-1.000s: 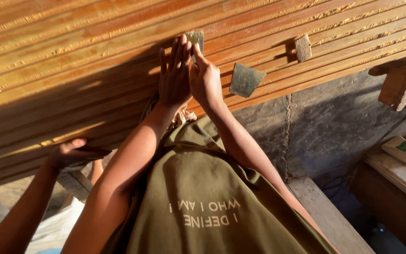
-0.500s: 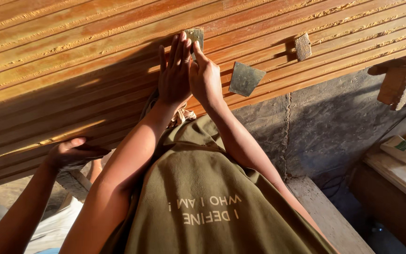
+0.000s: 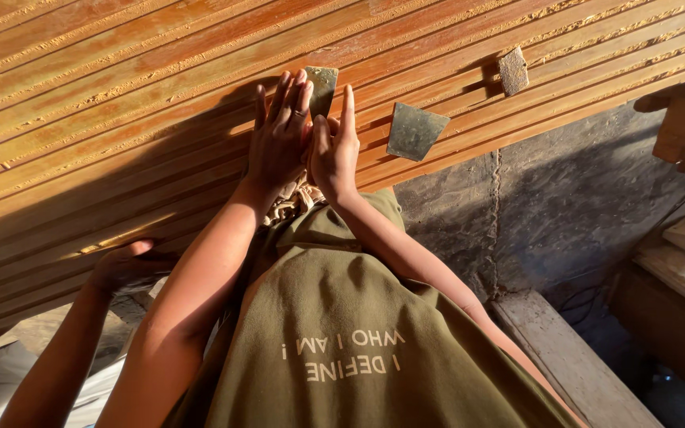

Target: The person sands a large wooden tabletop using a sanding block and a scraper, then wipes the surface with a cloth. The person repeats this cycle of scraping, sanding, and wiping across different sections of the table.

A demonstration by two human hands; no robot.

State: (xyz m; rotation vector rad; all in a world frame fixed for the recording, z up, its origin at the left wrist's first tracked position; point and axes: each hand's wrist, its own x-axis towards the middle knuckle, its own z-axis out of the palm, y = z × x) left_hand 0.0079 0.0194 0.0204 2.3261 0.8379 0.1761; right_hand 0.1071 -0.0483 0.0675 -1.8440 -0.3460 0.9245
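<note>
Metal plate, dark and squarish, wedged on edge between slats of the stacked timber boards, upper middle of view. Left hand flat on the board edges, fingers straight and close together, fingertips touching the plate's lower left side. Right hand just beside, one finger straight up next to the plate, the rest curled behind the left hand; grip not readable. Probably seating or steadying the plate in its gap; next move calls for even pressure along the slot without skewing it. Second metal plate and a small block stuck in further right. Another person's hand on the stack lower left, arm cut off. Plate depth inside the stack hidden.
</note>
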